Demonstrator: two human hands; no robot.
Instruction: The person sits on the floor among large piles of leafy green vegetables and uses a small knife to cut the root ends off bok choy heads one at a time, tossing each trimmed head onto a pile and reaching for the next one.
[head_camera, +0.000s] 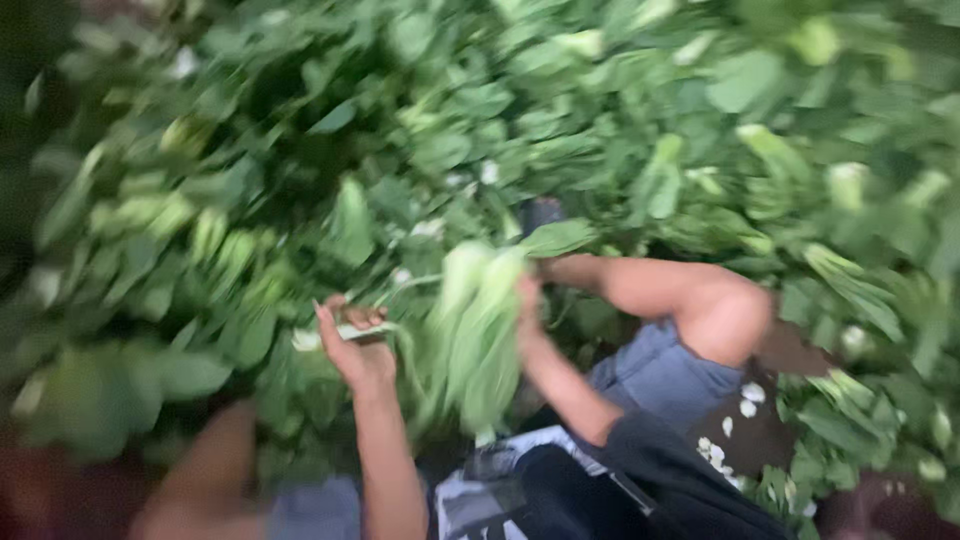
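Note:
The picture is blurred by motion. My left hand (357, 345) is closed around a small pale-handled tool or stalk end, hard to tell which. My right hand (530, 320) grips a bunch of pale green leafy vegetable (478, 330) that hangs between the two hands, stalks up and leaves down. My bent right knee (720, 310) and blue shorts (655, 375) show to the right of the bunch.
A large heap of green leafy vegetables (480, 120) fills the ground all around. My left knee (215, 470) shows at the bottom left. White scraps (745, 405) lie on dark ground near the right leg.

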